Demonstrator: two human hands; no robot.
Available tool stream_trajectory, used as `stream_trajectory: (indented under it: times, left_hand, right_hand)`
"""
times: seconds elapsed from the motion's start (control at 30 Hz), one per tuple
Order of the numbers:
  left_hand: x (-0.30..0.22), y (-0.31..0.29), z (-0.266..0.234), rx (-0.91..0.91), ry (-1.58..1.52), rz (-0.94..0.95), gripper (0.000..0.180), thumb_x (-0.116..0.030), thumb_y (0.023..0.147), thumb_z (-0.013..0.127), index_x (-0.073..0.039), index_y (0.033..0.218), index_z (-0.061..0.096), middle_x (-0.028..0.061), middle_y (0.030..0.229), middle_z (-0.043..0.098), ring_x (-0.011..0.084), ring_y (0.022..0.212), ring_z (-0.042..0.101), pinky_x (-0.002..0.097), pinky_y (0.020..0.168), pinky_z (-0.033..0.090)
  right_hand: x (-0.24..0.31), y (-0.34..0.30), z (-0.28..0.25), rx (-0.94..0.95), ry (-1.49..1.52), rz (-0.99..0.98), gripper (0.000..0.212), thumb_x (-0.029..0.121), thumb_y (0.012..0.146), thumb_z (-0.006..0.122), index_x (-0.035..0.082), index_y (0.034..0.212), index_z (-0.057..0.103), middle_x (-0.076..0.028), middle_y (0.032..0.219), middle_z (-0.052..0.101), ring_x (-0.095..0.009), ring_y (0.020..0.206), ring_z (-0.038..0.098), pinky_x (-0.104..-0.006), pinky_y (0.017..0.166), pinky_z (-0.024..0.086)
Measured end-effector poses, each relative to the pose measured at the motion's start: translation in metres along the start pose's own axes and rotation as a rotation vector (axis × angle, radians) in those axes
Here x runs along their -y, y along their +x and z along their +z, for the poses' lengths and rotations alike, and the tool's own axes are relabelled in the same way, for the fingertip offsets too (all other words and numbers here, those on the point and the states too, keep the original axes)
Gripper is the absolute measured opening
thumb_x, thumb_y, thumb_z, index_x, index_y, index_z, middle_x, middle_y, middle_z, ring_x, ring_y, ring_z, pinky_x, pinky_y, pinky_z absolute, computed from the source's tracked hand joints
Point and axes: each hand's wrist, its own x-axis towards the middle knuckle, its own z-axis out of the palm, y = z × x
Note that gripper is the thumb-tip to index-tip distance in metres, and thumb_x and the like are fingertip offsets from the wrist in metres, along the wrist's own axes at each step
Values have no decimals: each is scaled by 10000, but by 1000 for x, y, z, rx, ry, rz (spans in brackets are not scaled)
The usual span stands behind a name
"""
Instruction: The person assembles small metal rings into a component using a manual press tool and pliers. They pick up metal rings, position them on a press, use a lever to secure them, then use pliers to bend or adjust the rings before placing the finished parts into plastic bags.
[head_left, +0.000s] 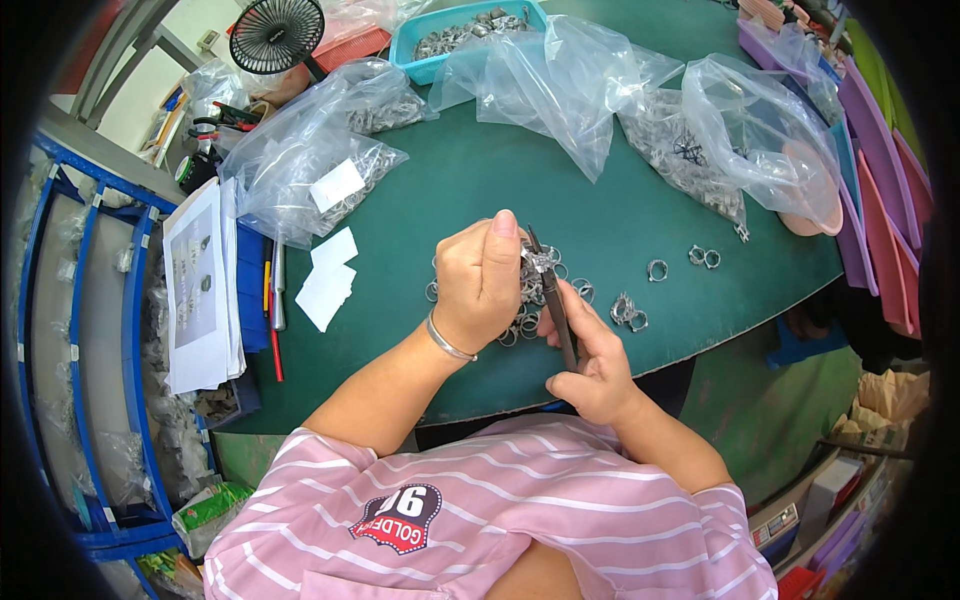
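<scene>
My left hand (478, 275) is closed with the thumb up, a bangle at its wrist. Between its fingers and the tool shows a small silver metal part (541, 261), which the left hand seems to hold; its fingertips are hidden. My right hand (600, 365) is wrapped round a slim dark pair of pliers (557, 315), pointing away from me with the tip beside the part. Under both hands lies a pile of small silver ring-shaped parts (515, 328), partly covered. To the right are a single ring (657, 270), a pair of rings (704, 257) and a small cluster (627, 312).
Clear plastic bags of metal parts (680, 150) lie along the green table's far side, near a turquoise basin (415, 65). Papers (195, 290) and a red pen (277, 355) are on the left. A black fan (277, 37) stands far left. Coloured trays (885, 230) stand on the right.
</scene>
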Motion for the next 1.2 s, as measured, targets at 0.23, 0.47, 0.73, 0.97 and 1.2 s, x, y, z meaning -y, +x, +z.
stream_trajectory:
  times: [0.23, 0.47, 0.73, 0.97, 1.2]
  left_hand:
    - [9, -11, 4, -23, -41, -201, 469, -238, 988, 354, 4, 625, 526, 37, 481, 444, 115, 417, 411, 280, 407, 309]
    - [18, -5, 4, 8, -157, -463, 472, -285, 973, 388, -15, 598, 487, 49, 461, 430, 120, 375, 392, 276, 369, 311]
    - [5, 0, -2, 98, -616, -823, 405, -321, 951, 402, -26, 701, 523, 31, 455, 405, 118, 332, 357, 256, 323, 330]
    - [-8, 7, -23, 583, -608, -919, 671, -511, 963, 292, 6, 642, 577, 79, 470, 464, 129, 330, 374, 265, 338, 346]
    - [-3, -16, -15, 509, -744, -655, 627, -454, 968, 281, -15, 592, 523, 52, 444, 437, 143, 343, 421, 256, 359, 342]
  right_hand:
    - [6, -5, 2, 56, 274, 255, 899, -7, 578, 564, -10, 1427, 266, -63, 1035, 467, -142, 887, 455, -238, 771, 390]
    - [17, 1, 4, -51, 68, 313, 836, 0, 609, 569, -4, 1407, 319, -59, 928, 461, -161, 825, 445, -247, 744, 407]
    - [1, 11, -9, -191, -782, -213, 797, 9, 565, 562, 26, 1349, 420, -148, 918, 513, -317, 804, 501, -373, 732, 412]
    - [-2, 7, -17, -228, -920, -406, 755, 1, 532, 565, 71, 1281, 512, -96, 929, 525, -268, 819, 495, -376, 739, 344]
    - [-7, 8, -16, -284, -880, -489, 754, -33, 507, 569, 86, 1250, 540, -81, 904, 520, -258, 805, 495, -383, 740, 337]
